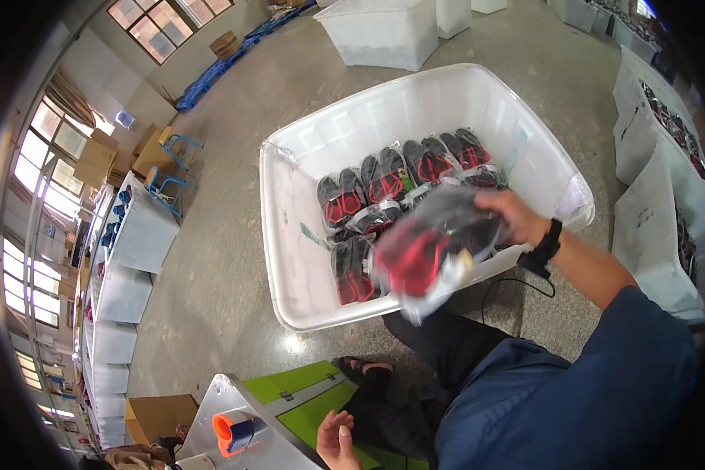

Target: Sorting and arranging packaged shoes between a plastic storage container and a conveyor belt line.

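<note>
My right hand (pixel 514 215) reaches out over a large white plastic bin (pixel 305 157) and grips a clear bag holding a red and black pair of shoes (pixel 435 251); the bag is blurred and hangs above the bin's near side. Inside the bin lie several bagged red and black shoes (pixel 384 188) in rows along the right half. My left hand (pixel 337 440) is low at the bottom edge, fingers apart, holding nothing, beside a metal table corner (pixel 235 399). A black band sits on my right wrist (pixel 547 247).
An orange and blue tape dispenser (pixel 233 432) sits on the metal table. More white bins (pixel 384 31) stand at the back, and bins with shoes (pixel 666 133) line the right. A row of white bins (pixel 125 258) runs along the left wall. A cardboard box (pixel 158 415) sits lower left.
</note>
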`<state>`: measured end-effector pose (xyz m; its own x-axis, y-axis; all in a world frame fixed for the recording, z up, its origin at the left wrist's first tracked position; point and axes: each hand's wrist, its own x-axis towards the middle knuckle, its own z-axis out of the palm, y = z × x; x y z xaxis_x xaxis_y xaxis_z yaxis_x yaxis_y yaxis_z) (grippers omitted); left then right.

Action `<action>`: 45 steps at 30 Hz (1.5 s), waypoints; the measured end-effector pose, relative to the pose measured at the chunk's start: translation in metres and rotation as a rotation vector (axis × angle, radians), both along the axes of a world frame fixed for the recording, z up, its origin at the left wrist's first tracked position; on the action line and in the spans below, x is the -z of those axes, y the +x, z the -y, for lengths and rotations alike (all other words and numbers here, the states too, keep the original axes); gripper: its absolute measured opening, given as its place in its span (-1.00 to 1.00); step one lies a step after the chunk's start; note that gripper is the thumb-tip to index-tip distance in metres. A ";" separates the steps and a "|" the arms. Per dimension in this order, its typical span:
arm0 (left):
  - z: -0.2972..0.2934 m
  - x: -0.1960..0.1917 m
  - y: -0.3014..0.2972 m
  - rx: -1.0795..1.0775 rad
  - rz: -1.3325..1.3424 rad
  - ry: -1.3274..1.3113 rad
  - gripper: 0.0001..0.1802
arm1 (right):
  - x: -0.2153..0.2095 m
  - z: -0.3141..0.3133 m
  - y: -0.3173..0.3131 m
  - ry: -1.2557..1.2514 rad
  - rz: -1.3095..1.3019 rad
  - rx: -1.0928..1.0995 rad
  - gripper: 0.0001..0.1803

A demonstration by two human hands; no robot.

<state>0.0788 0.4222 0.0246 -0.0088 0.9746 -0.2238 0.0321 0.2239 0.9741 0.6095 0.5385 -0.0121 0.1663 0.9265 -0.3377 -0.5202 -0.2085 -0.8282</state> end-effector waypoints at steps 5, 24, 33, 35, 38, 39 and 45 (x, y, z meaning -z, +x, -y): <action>0.025 0.011 -0.015 -0.047 -0.035 -0.018 -0.58 | 0.033 -0.026 0.108 -0.214 0.044 0.405 -0.56; 0.143 0.012 -0.165 -0.745 -0.663 0.190 -0.59 | 0.096 -0.095 -0.228 0.482 1.021 -0.583 -0.72; 0.263 0.023 -0.352 -1.186 -1.361 -0.143 -0.33 | 0.134 -0.111 -0.260 0.433 0.945 -0.571 -0.75; 0.286 0.031 -0.392 -1.229 -1.460 -0.322 -0.29 | 0.140 -0.112 -0.259 0.438 0.919 -0.557 -0.76; 0.292 0.027 -0.427 -1.214 -1.275 -0.635 -0.20 | 0.136 -0.105 -0.256 0.485 1.063 -0.507 -0.74; 0.315 0.041 -0.441 -1.261 -1.174 -0.558 -0.15 | 0.136 -0.106 -0.262 0.492 1.042 -0.514 -0.74; 0.277 0.008 -0.418 -0.962 -1.142 -0.684 0.08 | 0.149 -0.098 -0.255 0.563 1.191 -0.349 -0.81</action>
